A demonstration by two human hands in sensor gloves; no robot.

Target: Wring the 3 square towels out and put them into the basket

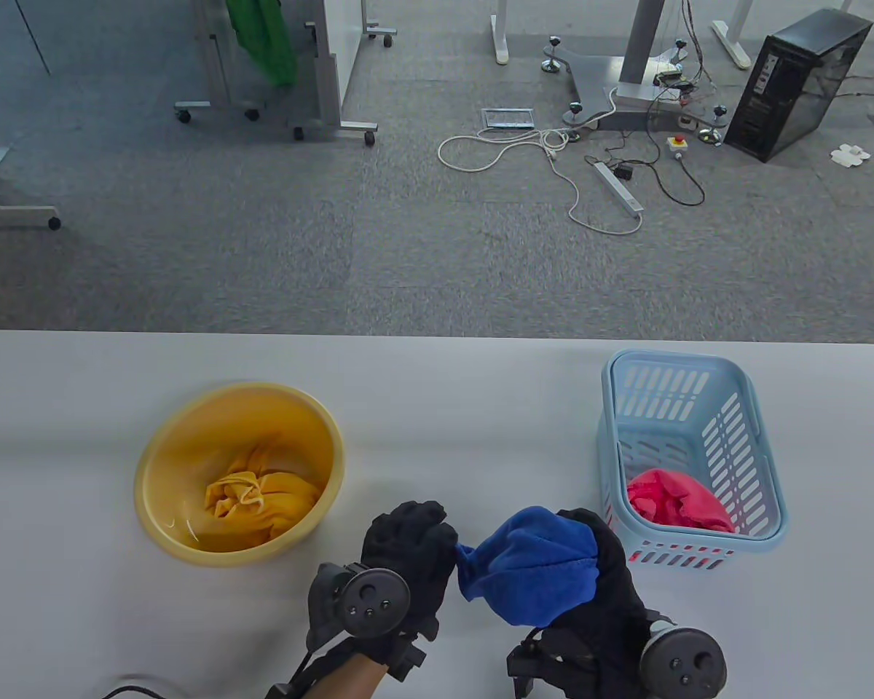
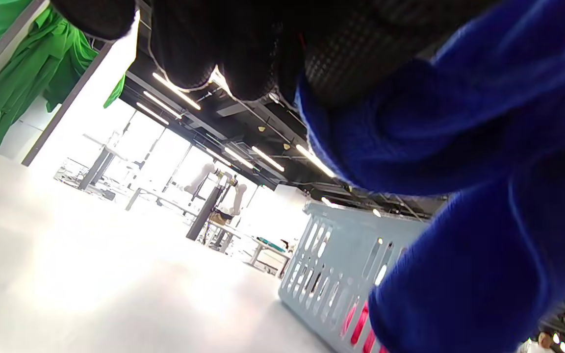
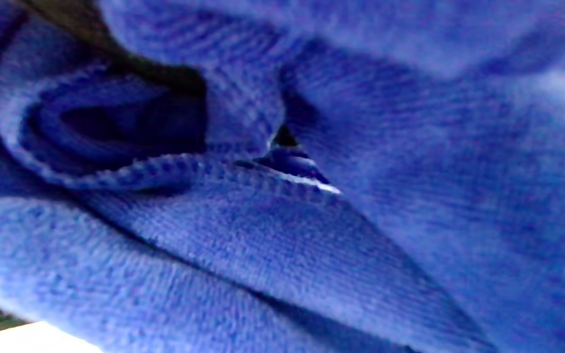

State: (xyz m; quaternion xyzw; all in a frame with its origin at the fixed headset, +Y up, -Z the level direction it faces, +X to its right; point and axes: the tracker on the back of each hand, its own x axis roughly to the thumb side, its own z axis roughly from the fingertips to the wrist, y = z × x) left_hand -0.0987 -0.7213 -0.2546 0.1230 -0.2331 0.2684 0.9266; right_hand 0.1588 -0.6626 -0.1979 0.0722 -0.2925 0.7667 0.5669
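**dryrack_dan:** So where does the towel job stand? Hard to count from these shots.

**mopbucket77:** Roughly a third done by my reckoning. The red towel [image 1: 679, 502] is already lying in the blue basket [image 1: 761, 466] on the right of the worktop [image 1: 437, 408], so that one's sorted. The blue towel [image 1: 535, 575] is the one in hand, held up off the worktop between the two gloves, just left of the basket's near corner. The yellow towel [image 1: 255, 499] is bunched up in the yellow basin [image 1: 189, 444] on the left, untouched as far as I can see.

**dryrack_dan:** Both hands actually gripping the blue one?

**mopbucket77:** Yep. The left hand [image 1: 408, 557] has its fingers [image 2: 243, 54] curled round the narrow twisted end, and the right hand [image 1: 604, 582] is wrapped round the fat bunched end. The right wrist view is nothing but blue cloth, so that tells you how tightly it's buried in there. Looks like mid-wring to me, given that pinched neck between the fists.

**dryrack_dan:** So what's left?

**mopbucket77:** I'd say finish squeezing blue, drop it in the basket, then pull yellow out of the basin, wring it and bin it too. Can't tell from here if there's water in the basin.
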